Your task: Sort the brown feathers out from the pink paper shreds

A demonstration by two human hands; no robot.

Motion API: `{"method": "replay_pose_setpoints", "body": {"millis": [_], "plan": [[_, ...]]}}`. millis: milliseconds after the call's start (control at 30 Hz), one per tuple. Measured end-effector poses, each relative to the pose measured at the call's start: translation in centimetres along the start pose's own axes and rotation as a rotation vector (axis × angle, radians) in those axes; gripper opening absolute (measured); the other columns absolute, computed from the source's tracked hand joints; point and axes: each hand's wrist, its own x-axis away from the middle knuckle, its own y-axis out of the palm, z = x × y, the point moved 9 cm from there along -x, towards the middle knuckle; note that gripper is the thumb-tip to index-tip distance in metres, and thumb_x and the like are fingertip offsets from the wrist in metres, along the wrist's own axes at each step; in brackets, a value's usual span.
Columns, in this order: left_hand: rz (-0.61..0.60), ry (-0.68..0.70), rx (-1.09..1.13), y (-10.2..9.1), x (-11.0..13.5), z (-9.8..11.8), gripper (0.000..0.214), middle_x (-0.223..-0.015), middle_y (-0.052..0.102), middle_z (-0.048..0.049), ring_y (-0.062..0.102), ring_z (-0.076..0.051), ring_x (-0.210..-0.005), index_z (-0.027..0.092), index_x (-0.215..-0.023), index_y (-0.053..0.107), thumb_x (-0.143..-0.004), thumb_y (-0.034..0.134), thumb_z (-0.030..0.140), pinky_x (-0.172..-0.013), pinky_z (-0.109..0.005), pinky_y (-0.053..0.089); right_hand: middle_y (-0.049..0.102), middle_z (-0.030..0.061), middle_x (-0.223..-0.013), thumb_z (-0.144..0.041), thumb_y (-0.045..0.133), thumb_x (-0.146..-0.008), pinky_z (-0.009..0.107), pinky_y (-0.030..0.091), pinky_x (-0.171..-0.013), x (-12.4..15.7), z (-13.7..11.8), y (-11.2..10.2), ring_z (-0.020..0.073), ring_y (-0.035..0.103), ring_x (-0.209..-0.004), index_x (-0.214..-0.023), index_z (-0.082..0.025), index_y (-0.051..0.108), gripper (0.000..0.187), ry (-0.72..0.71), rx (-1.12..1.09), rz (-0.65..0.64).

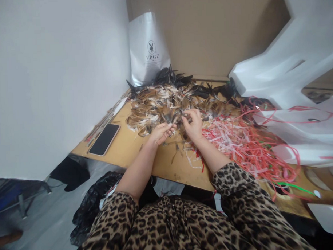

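My left hand [163,133] is closed in a pinch, thumb against fingers, on the pale base of a small bunch of feathers [167,116]. Just to its right, my right hand [193,123] has its fingertips pinched together on what looks like a dark feather, partly lost against the heap behind. Both hands are at the front edge of a large pile of brown, white and black feathers [149,107] on the table. A tangle of red, pink and white ribbon strips [238,144] lies beside my right forearm.
A phone [104,139] lies at the left of the wooden table [129,155]. Behind the feathers stands a white printed bag [149,49]. White foam-like pieces [276,73] lean at the right. A black plastic bag [95,204] sits below the table edge.
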Motion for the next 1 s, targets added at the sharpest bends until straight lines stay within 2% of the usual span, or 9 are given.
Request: {"method": "replay_pose_setpoints", "body": {"millis": [67,133,200,333,433,533,733,1000], "plan": [[0.032,0.056,0.014,-0.2,-0.1,0.6,0.008,-0.075,0.067,-0.0057,0.055,-0.002,-0.057,0.009,-0.07,0.064,-0.072,0.065,0.016,-0.052,-0.011,0.042,0.054,0.0084,-0.096,-0.032,0.048,-0.08,0.034,0.041,-0.082,-0.1,-0.2,-0.4,0.0167,0.052,-0.079,-0.094,-0.018,0.058,0.022,0.038,-0.039,0.037],[0.062,0.102,0.006,-0.3,-0.1,1.1,0.009,-0.077,0.067,-0.0058,0.056,-0.003,-0.058,0.009,-0.069,0.063,-0.07,0.066,0.018,-0.053,-0.012,0.042,0.056,0.0061,-0.084,-0.035,0.05,-0.079,0.032,0.042,-0.079,-0.1,-0.2,0.0,0.0162,0.052,-0.076,-0.083,-0.017,0.06,0.02,0.092,-0.126,0.006],[0.079,0.126,-0.022,-0.4,0.0,1.3,0.012,-0.078,0.067,-0.0059,0.056,-0.003,-0.058,0.009,-0.07,0.063,-0.068,0.068,0.02,-0.053,-0.013,0.043,0.057,0.0041,-0.074,-0.038,0.054,-0.076,0.03,0.043,-0.073,0.0,0.3,1.3,0.0153,0.052,-0.071,-0.073,-0.017,0.061,0.023,0.186,-0.263,-0.086],[0.027,0.138,-0.078,0.1,0.0,1.2,0.02,-0.076,0.067,-0.0061,0.056,-0.004,-0.057,0.009,-0.074,0.065,-0.065,0.071,0.025,-0.054,-0.014,0.042,0.064,0.0018,-0.069,-0.041,0.063,-0.066,0.028,0.043,-0.067,1.1,1.8,4.5,0.0133,0.055,-0.064,-0.071,-0.017,0.064,0.025,0.451,-0.578,-0.266],[0.001,0.122,-0.11,0.4,0.0,0.8,0.022,-0.077,0.067,-0.0066,0.057,-0.004,-0.057,0.009,-0.075,0.065,-0.064,0.072,0.026,-0.054,-0.014,0.043,0.064,-0.0004,-0.064,-0.038,0.068,-0.06,0.026,0.043,-0.067,1.9,2.5,5.9,0.0117,0.055,-0.061,-0.064,-0.018,0.063,0.021,0.599,-0.755,-0.314],[-0.009,0.101,-0.101,0.5,0.1,0.6,0.021,-0.081,0.068,-0.0082,0.059,-0.005,-0.058,0.009,-0.076,0.065,-0.066,0.071,0.026,-0.053,-0.015,0.044,0.063,-0.0017,-0.061,-0.034,0.071,-0.055,0.025,0.042,-0.065,2.3,3.0,6.4,0.0099,0.054,-0.058,-0.062,-0.018,0.063,0.019,0.683,-0.856,-0.315],[0.102,0.051,-0.061,-0.5,0.0,0.5,0.016,-0.081,0.069,-0.0085,0.061,-0.006,-0.061,0.009,-0.078,0.063,-0.071,0.067,0.022,-0.052,-0.014,0.044,0.062,-0.0021,-0.061,-0.037,0.071,-0.055,0.025,0.042,-0.063,2.0,3.1,5.8,0.0097,0.052,-0.057,-0.063,-0.018,0.063,0.022,0.661,-0.81,-0.264],[0.058,0.061,-0.084,-0.1,0.0,0.3,0.019,-0.076,0.068,-0.0071,0.06,-0.006,-0.057,0.008,-0.077,0.061,-0.069,0.068,0.024,-0.049,-0.015,0.043,0.062,-0.0024,-0.063,-0.036,0.069,-0.058,0.025,0.041,-0.065,1.8,2.5,5.4,0.01,0.052,-0.059,-0.064,-0.018,0.062,0.02,0.603,-0.767,-0.235]]}}
